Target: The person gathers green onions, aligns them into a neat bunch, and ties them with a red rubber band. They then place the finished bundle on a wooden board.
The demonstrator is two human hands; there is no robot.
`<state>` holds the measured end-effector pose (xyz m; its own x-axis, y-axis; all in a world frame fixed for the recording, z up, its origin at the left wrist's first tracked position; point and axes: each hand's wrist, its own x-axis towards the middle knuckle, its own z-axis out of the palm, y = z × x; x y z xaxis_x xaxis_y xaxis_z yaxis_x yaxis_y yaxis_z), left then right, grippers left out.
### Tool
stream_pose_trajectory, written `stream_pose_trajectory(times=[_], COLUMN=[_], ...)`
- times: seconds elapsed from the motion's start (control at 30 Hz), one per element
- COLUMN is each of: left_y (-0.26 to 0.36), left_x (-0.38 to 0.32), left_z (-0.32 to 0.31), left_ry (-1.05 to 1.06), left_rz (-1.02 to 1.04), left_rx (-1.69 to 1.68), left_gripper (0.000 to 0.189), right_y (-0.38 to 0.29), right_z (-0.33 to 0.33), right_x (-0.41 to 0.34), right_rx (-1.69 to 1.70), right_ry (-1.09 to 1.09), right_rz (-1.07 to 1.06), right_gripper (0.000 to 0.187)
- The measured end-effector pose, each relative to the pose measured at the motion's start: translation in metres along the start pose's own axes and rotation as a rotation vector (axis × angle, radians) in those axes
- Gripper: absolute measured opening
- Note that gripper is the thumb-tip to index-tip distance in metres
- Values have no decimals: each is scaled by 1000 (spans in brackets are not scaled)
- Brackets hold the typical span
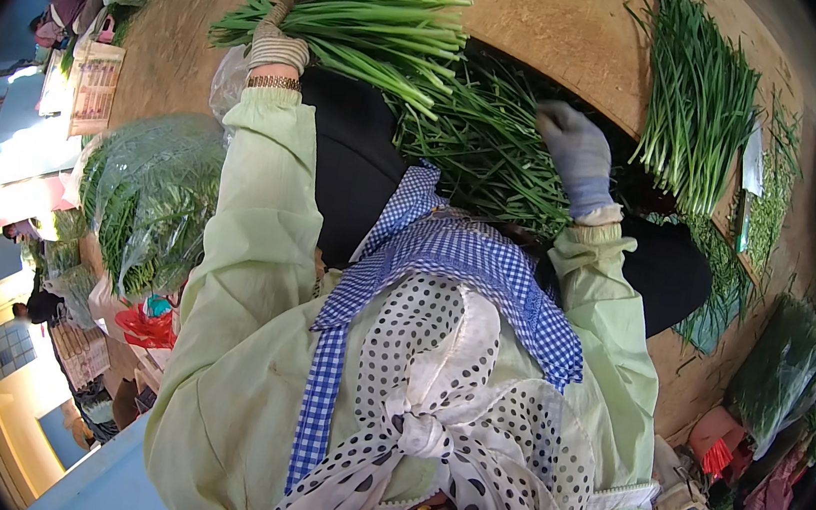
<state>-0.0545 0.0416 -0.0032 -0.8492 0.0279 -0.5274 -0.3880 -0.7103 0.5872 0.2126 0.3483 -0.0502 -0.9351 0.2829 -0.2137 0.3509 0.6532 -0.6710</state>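
My left hand (278, 40), in a striped knit glove with a metal bracelet at the wrist, grips a bunch of garlic chives (403, 35), pale stem ends towards the right. My right hand (578, 153), in a greyish-blue glove, is over loose chives (488, 151) heaped before my blue checked apron (484, 245). Its fingers are curled; whether they pinch a leaf cannot be told. A larger pile of chives (697, 99) lies on a wooden board (563, 23) at the right. Beside it is a knife (753, 162) with a wide blade.
Plastic-wrapped greens (150, 195) stand on the floor at the left, near a red plastic bag (147, 323). More bagged greens (779, 373) are at the right. Leaf scraps (767, 213) lie on the board's right edge. Other people sit far off at the left, beside a crate (94, 91).
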Motion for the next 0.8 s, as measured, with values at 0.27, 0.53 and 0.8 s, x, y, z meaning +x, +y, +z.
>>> stream_pose_trajectory(times=[0.27, 0.53, 0.8], left_y=[-19, -20, -36], left_x=[-20, -23, -20], left_z=[19, 18, 25], left_ry=[-212, -243, -290], left_rz=[12, 10, -18], left_rx=[-12, 21, 79], left_gripper=[20, 21, 17], right_y=[-77, -66, -81], right_z=[5, 4, 23], right_x=[36, 34, 34], right_rx=[1343, 1432, 1476], right_ry=[-206, -335, -17], right_rz=[-145, -64, -3], right_gripper=[42, 42, 35])
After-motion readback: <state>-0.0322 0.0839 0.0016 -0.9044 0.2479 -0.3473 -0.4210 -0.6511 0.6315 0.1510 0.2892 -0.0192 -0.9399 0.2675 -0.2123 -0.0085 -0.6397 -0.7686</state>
